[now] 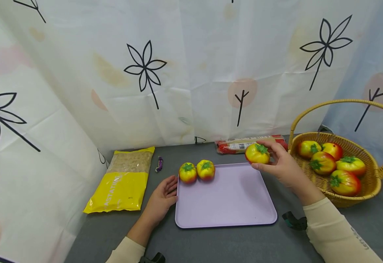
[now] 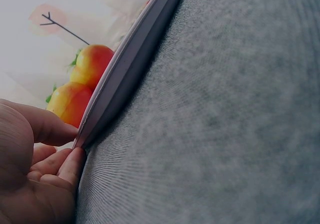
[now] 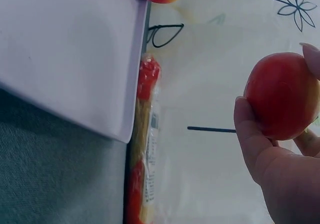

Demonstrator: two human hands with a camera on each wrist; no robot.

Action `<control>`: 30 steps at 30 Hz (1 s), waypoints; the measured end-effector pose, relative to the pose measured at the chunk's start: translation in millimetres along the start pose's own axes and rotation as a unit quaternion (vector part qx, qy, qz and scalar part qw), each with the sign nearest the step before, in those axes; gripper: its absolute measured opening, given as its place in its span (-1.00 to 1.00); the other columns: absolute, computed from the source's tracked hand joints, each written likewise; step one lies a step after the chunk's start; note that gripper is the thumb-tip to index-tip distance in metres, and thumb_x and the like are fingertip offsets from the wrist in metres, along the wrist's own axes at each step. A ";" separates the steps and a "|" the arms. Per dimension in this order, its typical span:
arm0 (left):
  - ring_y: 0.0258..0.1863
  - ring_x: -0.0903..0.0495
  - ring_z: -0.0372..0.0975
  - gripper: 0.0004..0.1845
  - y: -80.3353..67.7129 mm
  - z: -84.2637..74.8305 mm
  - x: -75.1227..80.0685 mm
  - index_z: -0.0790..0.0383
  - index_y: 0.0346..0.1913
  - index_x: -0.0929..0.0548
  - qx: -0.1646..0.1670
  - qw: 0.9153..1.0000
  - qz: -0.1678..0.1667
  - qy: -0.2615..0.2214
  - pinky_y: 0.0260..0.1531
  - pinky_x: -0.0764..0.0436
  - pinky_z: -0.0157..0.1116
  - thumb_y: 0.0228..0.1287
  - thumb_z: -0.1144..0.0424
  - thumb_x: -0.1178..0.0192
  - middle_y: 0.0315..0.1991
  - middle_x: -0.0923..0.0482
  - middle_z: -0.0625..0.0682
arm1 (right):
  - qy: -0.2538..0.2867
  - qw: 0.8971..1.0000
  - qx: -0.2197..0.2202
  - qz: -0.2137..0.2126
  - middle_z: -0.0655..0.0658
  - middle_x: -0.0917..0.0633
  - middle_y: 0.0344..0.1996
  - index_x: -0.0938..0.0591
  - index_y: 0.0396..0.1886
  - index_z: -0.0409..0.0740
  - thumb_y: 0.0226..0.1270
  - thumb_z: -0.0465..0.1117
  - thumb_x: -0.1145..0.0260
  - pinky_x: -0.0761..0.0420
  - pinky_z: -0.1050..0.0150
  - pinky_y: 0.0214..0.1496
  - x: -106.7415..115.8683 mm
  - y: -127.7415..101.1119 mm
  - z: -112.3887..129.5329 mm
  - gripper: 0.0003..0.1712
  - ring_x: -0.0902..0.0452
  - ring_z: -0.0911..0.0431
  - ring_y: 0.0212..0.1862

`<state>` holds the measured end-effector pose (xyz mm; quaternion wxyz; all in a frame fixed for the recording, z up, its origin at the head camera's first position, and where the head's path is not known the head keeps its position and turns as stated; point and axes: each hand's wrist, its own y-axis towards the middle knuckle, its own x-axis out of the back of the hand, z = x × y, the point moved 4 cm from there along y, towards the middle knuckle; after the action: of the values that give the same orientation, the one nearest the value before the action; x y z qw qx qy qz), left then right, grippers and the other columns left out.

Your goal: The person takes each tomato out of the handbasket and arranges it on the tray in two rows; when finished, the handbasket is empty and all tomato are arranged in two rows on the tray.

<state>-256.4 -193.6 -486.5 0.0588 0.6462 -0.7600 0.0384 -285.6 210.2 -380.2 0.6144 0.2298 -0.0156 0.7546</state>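
Tomato (image 1: 257, 153) held in right hand (image 1: 281, 166), fingers curled round it, above far right corner of lilac tray (image 1: 230, 204); not touching tray. Head view: two more tomatoes (image 1: 196, 171) side by side on tray's far left corner. Left hand (image 1: 163, 199) rests on grey bench (image 1: 227, 244), fingers relaxed against tray's left edge. Wicker basket (image 1: 373, 182) at right with five tomatoes inside. Yellow bag (image 1: 123, 182) lies at left; red-ended packet (image 1: 240, 144) behind tray, by curtain.

Left wrist view: left hand (image 2: 35, 174) fingertips touch tray (image 2: 130, 69) rim, thumb on top at the edge; two tomatoes (image 2: 82, 84) just beyond rim.

Right wrist view: right hand (image 3: 280, 169) pinches tomato (image 3: 281, 95) between thumb and fingers, clear of tray (image 3: 65, 54). Packet (image 3: 142, 154) lies along tray edge.
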 end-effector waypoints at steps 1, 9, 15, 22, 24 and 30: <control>0.55 -0.37 0.11 -0.22 -0.2 -0.2 -0.2 0.44 0.66 -0.21 -0.001 1.000 0.000 0.000 0.44 -0.44 -0.05 0.44 0.62 -0.21 0.59 -0.33 0.30 | -0.002 1.000 -0.003 0.003 -0.37 -0.31 0.50 -0.29 0.65 -0.30 0.46 -0.29 -0.54 -0.54 0.56 0.16 -2.4 0.7 -0.7 -0.10 -0.34 -0.34 0.43; 0.55 -0.37 0.11 -0.21 -1.6 -1.0 -0.4 0.42 0.67 -0.22 0.003 1.000 -0.001 0.000 0.44 -0.43 -0.01 0.44 0.59 -0.23 0.59 -0.34 0.29 | -0.051 0.998 -0.015 0.024 -0.36 -0.31 0.44 -0.32 0.64 -0.27 0.39 -0.21 -0.61 -0.66 0.36 0.11 -21.7 6.0 -2.1 -0.05 -0.41 -0.28 0.30; 0.54 -0.38 0.12 -0.21 -1.4 -0.9 0.0 0.42 0.66 -0.22 0.003 1.000 -0.002 -0.002 0.44 -0.43 0.00 0.43 0.60 -0.23 0.59 -0.34 0.29 | -0.068 0.997 -0.020 0.032 -0.38 -0.30 0.43 -0.35 0.62 -0.26 0.36 -0.19 -0.64 -0.72 -0.09 0.24 -33.4 13.6 1.1 -0.04 -0.39 -0.34 0.34; 0.54 -0.38 0.10 -0.22 -0.8 -0.3 0.5 0.43 0.66 -0.22 0.001 1.000 -0.003 -0.002 0.44 -0.44 -0.03 0.43 0.60 -0.22 0.60 -0.33 0.28 | -0.089 0.995 -0.016 0.050 -0.37 -0.35 0.41 -0.42 0.55 -0.27 0.33 -0.16 -0.65 -0.70 -0.20 0.26 -45.3 26.7 4.6 -0.10 -0.40 -0.36 0.35; 0.54 -0.38 0.09 -0.21 -0.5 -0.2 0.4 0.43 0.66 -0.22 0.001 1.000 -0.002 -0.001 0.44 -0.45 -0.06 0.43 0.61 -0.22 0.60 -0.33 0.27 | -0.094 0.994 -0.015 0.056 -0.36 -0.37 0.40 -0.43 0.54 -0.27 0.32 -0.16 -0.66 -0.71 -0.17 0.25 -48.7 30.5 3.7 -0.10 -0.42 -0.34 0.34; 0.54 -0.38 0.12 -0.21 -0.9 -1.7 0.3 0.46 0.66 -0.21 -0.003 1.000 0.003 0.003 0.42 -0.47 -0.07 0.42 0.61 -0.22 0.59 -0.33 0.30 | -0.108 0.992 -0.021 0.066 -0.36 -0.40 0.40 -0.44 0.55 -0.27 0.32 -0.15 -0.67 -0.66 -0.18 0.29 -57.9 41.3 -2.7 -0.10 -0.43 -0.31 0.32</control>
<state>-255.4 -193.8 -484.8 0.0628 0.6434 -0.7620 0.0381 -317.1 147.6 -393.1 0.5630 0.2953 -0.1131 0.7636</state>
